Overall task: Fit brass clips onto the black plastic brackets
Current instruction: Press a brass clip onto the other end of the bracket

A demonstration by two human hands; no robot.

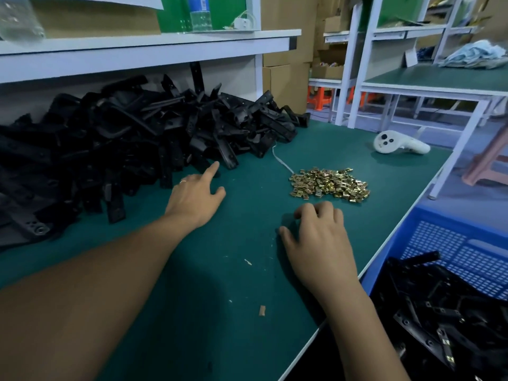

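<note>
- The brass clips (330, 185) lie in a loose, glinting heap of small folded metal pieces on the green mat of the bench (220, 270), right of centre and just beyond your right hand.
- The black plastic brackets (132, 133) are piled high along the back left of the bench under a white shelf (143, 48): long, matte, angular bars with small holes, tangled over one another.
- Your left hand (193, 196) reaches forward with the arm stretched across the mat; the index finger points out straight toward the near edge of the bracket pile, the other fingers are loosely bent and grasp nothing. There is a ring on one finger.
- Your right hand (320, 237) rests palm down on the mat near the clips, knuckles raised, fingers curled under with the tips on the surface; you cannot tell whether a clip is under them.
- A blue perforated plastic basket (453, 248) sits off the right edge of the bench, holding more black brackets, a few showing brass clips fitted.
- A white handheld controller (395, 144) lies at the far right of the bench, well apart from the clips; a thin white cord (280, 160) runs from the pile toward the heap.
- Small tan scraps (262, 310) dot the mat near you.
</note>
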